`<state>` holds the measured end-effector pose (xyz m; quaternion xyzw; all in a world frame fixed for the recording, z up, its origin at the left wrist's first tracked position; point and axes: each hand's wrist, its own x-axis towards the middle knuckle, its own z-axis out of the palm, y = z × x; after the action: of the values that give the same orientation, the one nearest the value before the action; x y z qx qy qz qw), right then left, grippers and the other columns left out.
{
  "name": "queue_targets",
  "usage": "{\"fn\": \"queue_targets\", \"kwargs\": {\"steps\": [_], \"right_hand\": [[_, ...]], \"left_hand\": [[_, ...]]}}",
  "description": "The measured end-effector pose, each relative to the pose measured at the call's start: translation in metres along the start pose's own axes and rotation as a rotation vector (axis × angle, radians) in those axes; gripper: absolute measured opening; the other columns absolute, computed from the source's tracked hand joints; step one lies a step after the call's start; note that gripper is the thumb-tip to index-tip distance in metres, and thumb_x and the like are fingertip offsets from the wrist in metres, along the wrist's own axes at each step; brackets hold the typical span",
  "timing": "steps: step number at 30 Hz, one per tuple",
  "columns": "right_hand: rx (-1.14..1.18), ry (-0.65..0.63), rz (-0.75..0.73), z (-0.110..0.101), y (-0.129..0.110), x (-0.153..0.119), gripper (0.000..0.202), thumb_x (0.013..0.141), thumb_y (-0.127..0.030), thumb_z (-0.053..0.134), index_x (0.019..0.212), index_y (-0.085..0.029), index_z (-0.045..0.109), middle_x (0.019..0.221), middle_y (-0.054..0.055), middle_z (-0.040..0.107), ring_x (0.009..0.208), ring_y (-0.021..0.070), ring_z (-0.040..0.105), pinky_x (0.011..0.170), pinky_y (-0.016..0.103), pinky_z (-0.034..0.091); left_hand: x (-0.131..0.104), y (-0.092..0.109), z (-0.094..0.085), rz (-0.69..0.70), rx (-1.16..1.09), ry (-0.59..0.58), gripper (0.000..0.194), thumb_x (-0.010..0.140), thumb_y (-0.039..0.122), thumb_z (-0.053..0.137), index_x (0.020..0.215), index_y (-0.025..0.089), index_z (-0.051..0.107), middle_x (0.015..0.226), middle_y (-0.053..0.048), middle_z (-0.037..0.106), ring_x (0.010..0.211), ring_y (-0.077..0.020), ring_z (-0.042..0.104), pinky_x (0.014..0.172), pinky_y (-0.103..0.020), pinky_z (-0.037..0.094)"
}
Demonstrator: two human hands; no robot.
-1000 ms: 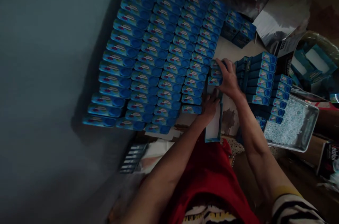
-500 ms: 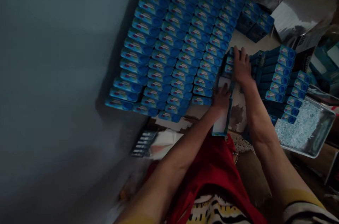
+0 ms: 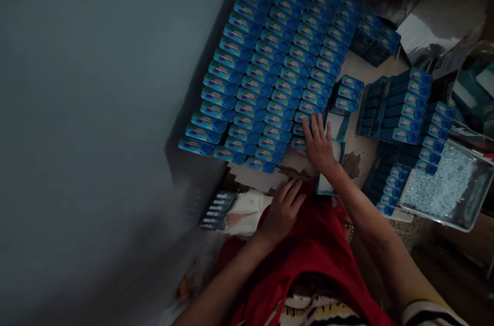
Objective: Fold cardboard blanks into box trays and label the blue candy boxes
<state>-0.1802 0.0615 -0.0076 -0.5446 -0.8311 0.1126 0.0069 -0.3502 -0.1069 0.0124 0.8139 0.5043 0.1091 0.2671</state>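
Observation:
Small blue printed boxes (image 3: 266, 90) stand packed in slanting columns on the table. My right hand (image 3: 321, 147) is open, its fingers spread over the near end of the right-hand column and seeming to touch the boxes there. Under and beside that wrist lies a blue open carton with a white inside (image 3: 327, 185). Another white-lined carton (image 3: 336, 125) lies just beyond, with a few blue boxes (image 3: 347, 93) at its far end. My left hand (image 3: 284, 210) is open and holds nothing, its fingers stretched out near the table's front edge, above the red apron (image 3: 320, 236).
To the right are stacks of blue boxes (image 3: 411, 105) and a clear tray (image 3: 469, 213) of pale blue granules (image 3: 436, 187). More blue boxes (image 3: 380, 43) stand at the back. A plain wall (image 3: 96, 110) fills the left. White paper (image 3: 247, 207) lies by the front edge.
My right hand has moved from the few boxes at the carton's far end to the near end of the right-hand column. My left hand has left the carton and drawn back toward my body.

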Motion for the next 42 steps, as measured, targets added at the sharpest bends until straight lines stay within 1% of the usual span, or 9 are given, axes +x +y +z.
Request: {"fn": "queue_targets", "kwargs": {"steps": [7, 13, 16, 18, 22, 27, 32, 38, 42], "right_hand": [[-0.06, -0.03, 0.026, -0.007, -0.013, -0.007, 0.084, 0.098, -0.035, 0.061, 0.172, -0.014, 0.025, 0.171, 0.024, 0.034, 0.161, 0.0436, 0.026, 0.131, 0.068, 0.016], [-0.084, -0.068, 0.049, -0.017, -0.01, 0.035, 0.107, 0.082, -0.031, 0.071, 0.174, -0.019, 0.017, 0.157, 0.025, 0.044, 0.143, 0.0442, 0.042, 0.121, 0.063, 0.032], [-0.038, -0.046, 0.045, -0.031, -0.01, 0.022, 0.103, 0.082, -0.035, 0.07, 0.173, -0.022, 0.024, 0.149, 0.022, 0.05, 0.136, 0.0415, 0.046, 0.117, 0.058, 0.037], [-0.015, 0.029, 0.051, -0.042, -0.009, -0.004, 0.1, 0.083, -0.04, 0.069, 0.172, -0.026, 0.027, 0.151, 0.02, 0.048, 0.139, 0.0413, 0.045, 0.116, 0.057, 0.039], [-0.035, 0.29, 0.168, -0.056, 0.018, -0.056, 0.087, 0.086, -0.047, 0.067, 0.167, -0.028, 0.04, 0.153, 0.018, 0.045, 0.144, 0.0413, 0.043, 0.119, 0.059, 0.038], [-0.062, 0.401, 0.14, -0.036, 0.088, -0.059, 0.076, 0.084, -0.045, 0.068, 0.155, -0.02, 0.055, 0.149, 0.02, 0.048, 0.14, 0.0406, 0.046, 0.119, 0.061, 0.04], [-0.047, 0.251, 0.075, -0.023, 0.112, -0.047, 0.072, 0.089, -0.037, 0.067, 0.157, -0.021, 0.053, 0.153, 0.02, 0.047, 0.143, 0.0399, 0.044, 0.12, 0.062, 0.038], [-0.125, -0.03, 0.045, -0.063, 0.1, -0.019, 0.107, 0.075, -0.021, 0.08, 0.17, -0.026, 0.032, 0.158, 0.02, 0.044, 0.145, 0.0407, 0.042, 0.121, 0.058, 0.037], [-0.109, -0.055, 0.082, -0.072, 0.098, -0.009, 0.115, 0.07, -0.025, 0.087, 0.17, -0.024, 0.03, 0.156, 0.021, 0.045, 0.142, 0.043, 0.044, 0.116, 0.058, 0.042]], "left_hand": [[-0.025, 0.013, 0.028, -0.074, -0.127, -0.081, 0.028, 0.098, 0.011, 0.059, 0.112, 0.025, 0.079, 0.152, -0.012, 0.064, 0.145, -0.0334, 0.056, 0.121, -0.06, 0.048], [0.042, 0.014, 0.064, -0.451, -0.336, 0.1, 0.03, 0.098, 0.039, 0.068, 0.117, 0.016, 0.069, 0.118, -0.017, 0.073, 0.116, -0.0312, 0.069, 0.103, -0.047, 0.058], [0.081, 0.013, 0.079, -0.483, -0.31, 0.085, 0.059, 0.09, 0.046, 0.075, 0.134, 0.009, 0.061, 0.128, -0.023, 0.069, 0.125, -0.0358, 0.066, 0.105, -0.049, 0.056], [0.1, 0.014, 0.085, -0.424, -0.268, -0.014, 0.058, 0.091, 0.04, 0.072, 0.138, 0.009, 0.06, 0.132, -0.023, 0.069, 0.129, -0.037, 0.065, 0.107, -0.047, 0.055], [0.111, 0.011, 0.083, -0.355, -0.25, -0.148, 0.051, 0.095, 0.016, 0.054, 0.145, 0.012, 0.059, 0.123, -0.017, 0.076, 0.113, -0.0299, 0.074, 0.099, -0.038, 0.057], [0.078, -0.015, 0.063, -0.379, -0.121, -0.22, 0.065, 0.096, 0.013, 0.046, 0.161, 0.013, 0.043, 0.145, -0.02, 0.066, 0.121, -0.0304, 0.072, 0.095, -0.037, 0.059], [0.069, -0.04, 0.053, -0.457, -0.061, -0.163, 0.061, 0.101, 0.019, 0.04, 0.161, 0.012, 0.043, 0.147, -0.022, 0.065, 0.122, -0.0327, 0.071, 0.093, -0.04, 0.061], [0.083, -0.034, 0.053, -0.574, -0.07, -0.159, 0.057, 0.103, 0.022, 0.038, 0.159, 0.012, 0.046, 0.149, -0.022, 0.061, 0.12, -0.0333, 0.071, 0.092, -0.04, 0.06], [0.082, -0.031, 0.053, -0.61, -0.094, -0.165, 0.056, 0.105, 0.023, 0.037, 0.159, 0.013, 0.047, 0.149, -0.022, 0.062, 0.123, -0.0332, 0.07, 0.096, -0.04, 0.059]]}}
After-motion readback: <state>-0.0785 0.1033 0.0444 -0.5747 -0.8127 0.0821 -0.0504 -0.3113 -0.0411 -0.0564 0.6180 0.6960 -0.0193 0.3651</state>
